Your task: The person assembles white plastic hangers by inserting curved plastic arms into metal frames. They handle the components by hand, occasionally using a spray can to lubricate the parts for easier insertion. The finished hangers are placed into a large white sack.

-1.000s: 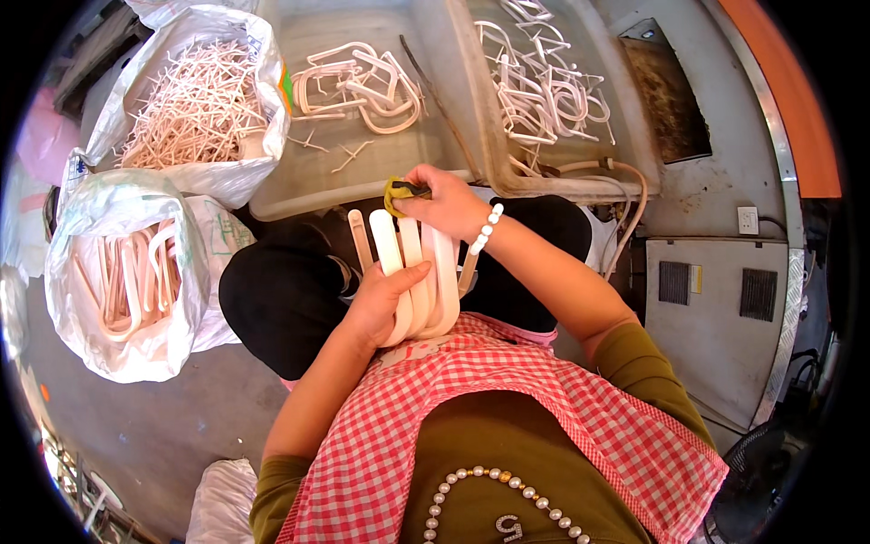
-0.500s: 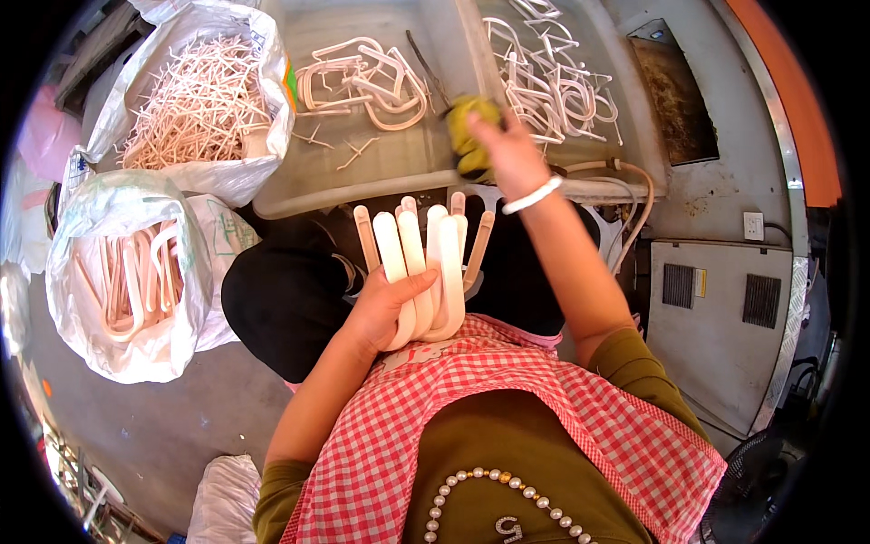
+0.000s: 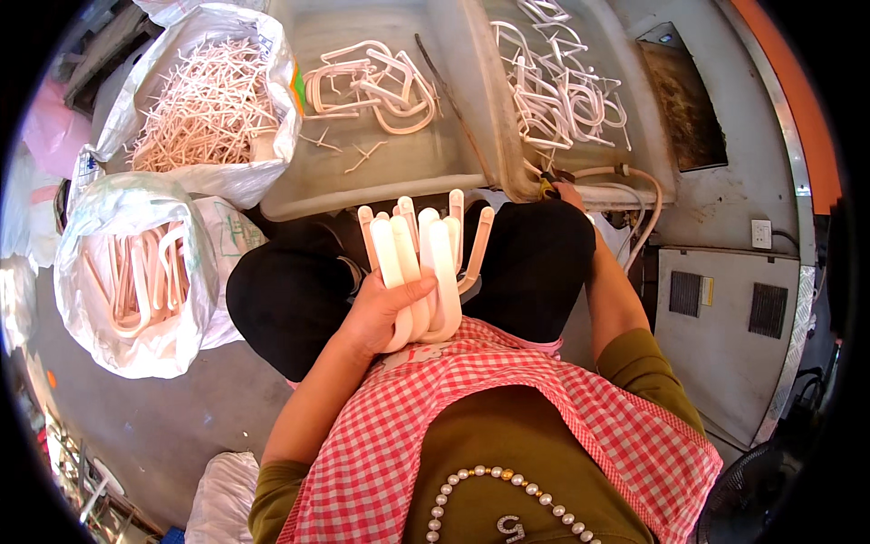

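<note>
My left hand (image 3: 381,308) is closed around a bundle of pale pink, U-shaped plastic pieces (image 3: 439,281). Their rounded bends lie low against my apron, and the straight ends point away from me. Beyond my right knee, my right hand (image 3: 571,193) is partly hidden. Its visible fingers close on a small tool with a yellow-and-black handle (image 3: 546,187), beside the tray's near edge; what kind of tool it is I cannot make out.
A grey tray (image 3: 313,201) holds bent pink parts (image 3: 376,86) and a dark thin rod (image 3: 453,100). More looped parts (image 3: 571,100) lie in the right compartment. At left stand a sack of thin sprue-like pieces (image 3: 204,109) and a bag of U-shaped pieces (image 3: 136,272). A hose (image 3: 648,204) curves at right.
My right hand has moved right and nearer, from above the tray to beyond my right knee. The blurred yellow-green thing at it has left the tray's middle. My left hand keeps its bundle.
</note>
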Demonstrator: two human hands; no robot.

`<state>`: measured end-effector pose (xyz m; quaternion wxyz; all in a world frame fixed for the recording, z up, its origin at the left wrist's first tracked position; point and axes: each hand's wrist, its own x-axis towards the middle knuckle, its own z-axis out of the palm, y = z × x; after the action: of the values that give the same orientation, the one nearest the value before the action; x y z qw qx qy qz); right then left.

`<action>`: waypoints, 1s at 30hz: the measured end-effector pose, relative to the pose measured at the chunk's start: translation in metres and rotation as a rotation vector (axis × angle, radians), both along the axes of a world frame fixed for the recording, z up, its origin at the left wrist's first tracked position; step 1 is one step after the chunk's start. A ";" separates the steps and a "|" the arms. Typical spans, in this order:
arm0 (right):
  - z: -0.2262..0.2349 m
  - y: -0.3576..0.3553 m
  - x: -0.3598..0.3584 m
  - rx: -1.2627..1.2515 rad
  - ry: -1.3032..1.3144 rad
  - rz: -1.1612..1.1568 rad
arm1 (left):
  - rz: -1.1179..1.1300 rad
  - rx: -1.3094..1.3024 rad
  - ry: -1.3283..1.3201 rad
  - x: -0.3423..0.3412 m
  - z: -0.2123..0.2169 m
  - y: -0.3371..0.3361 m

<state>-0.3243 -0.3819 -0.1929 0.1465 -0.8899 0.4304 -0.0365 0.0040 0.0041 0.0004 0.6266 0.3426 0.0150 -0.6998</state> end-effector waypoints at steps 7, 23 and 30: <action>0.021 -0.007 0.009 0.126 0.106 0.046 | 0.019 0.027 -0.100 -0.002 0.013 0.008; 0.076 -0.019 0.032 0.075 -0.449 -0.513 | 0.077 0.041 -0.221 -0.012 0.023 0.004; 0.177 0.037 0.108 0.525 -0.878 -0.328 | 0.092 0.085 -0.190 -0.010 0.015 0.005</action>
<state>-0.2164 -0.3449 -0.0159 0.5227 -0.6455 0.4567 -0.3188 -0.0057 0.0092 0.0151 0.6418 0.4324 0.0008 -0.6334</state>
